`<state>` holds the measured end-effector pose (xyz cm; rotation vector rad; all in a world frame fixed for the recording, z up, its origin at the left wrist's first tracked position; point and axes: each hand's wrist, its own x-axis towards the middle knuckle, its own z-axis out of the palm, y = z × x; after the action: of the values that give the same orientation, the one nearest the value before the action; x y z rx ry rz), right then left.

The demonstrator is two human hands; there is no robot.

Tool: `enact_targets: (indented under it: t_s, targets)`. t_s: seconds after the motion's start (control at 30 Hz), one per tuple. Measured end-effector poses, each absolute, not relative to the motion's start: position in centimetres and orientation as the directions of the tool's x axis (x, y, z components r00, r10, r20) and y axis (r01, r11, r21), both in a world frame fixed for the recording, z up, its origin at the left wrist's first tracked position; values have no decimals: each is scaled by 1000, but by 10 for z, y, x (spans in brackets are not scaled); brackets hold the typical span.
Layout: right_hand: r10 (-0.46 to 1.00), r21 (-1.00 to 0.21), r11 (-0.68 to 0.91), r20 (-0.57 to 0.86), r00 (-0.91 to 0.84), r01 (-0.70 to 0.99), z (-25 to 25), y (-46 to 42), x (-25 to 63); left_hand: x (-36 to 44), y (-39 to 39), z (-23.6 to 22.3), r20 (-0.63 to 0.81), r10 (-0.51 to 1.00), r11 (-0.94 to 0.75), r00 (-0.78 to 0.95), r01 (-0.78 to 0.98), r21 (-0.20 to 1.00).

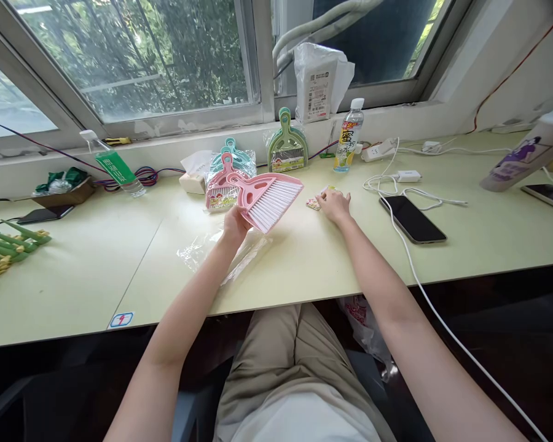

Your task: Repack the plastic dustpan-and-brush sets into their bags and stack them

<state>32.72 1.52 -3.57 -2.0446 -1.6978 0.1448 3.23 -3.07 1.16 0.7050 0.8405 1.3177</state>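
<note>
Wrapper (247,250) loose on counter (313,270), apparently already off; bagged sets (215,195) behind, seemingly unopened. Pinched in left hand (237,224) above counter: pink dustpan-and-brush set (266,201), long axis slanting gently down rightward, bristles (276,204) at right end. Patterned card (312,204) on counter, at right hand (335,205); pinch or touch, cannot tell.

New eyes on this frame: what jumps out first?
Probably the pink dustpan-and-brush set, white bristles facing the camera, held up by the left hand near the middle of the view. Next, the right hand at a small patterned piece on the table, then the green dustpan set upright against the wall below the window.
</note>
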Motion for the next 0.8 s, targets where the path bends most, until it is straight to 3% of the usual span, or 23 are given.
enact_targets:
  t_s: [0.1, 0.27, 0.53, 0.6, 0.7, 0.8]
  targets:
    - [953, -412, -98, 223, 204, 906, -36, 13, 324, 29, -27, 9, -115, 993, 114, 32, -535, 837]
    - [989, -392, -45, 113, 97, 919, -37, 11, 325, 26, -25, 8, -104, 993, 114, 48, -506, 855]
    - [960, -354, 8, 264, 92, 935, -30, 10, 319, 26, -26, 6, -27, 990, 82, 136, -421, 904]
    - [941, -465, -29, 285, 181, 885, -29, 12, 316, 26, -25, 4, 13, 984, 58, 176, -389, 919]
    - [883, -741, -62, 271, 382, 669, -29, 17, 311, 28, -24, 1, 43, 980, 30, 194, -362, 932]
    - [820, -891, 61, 302, 487, 449, -26, 17, 301, 29, -23, -2, 51, 980, 24, 195, -363, 931]
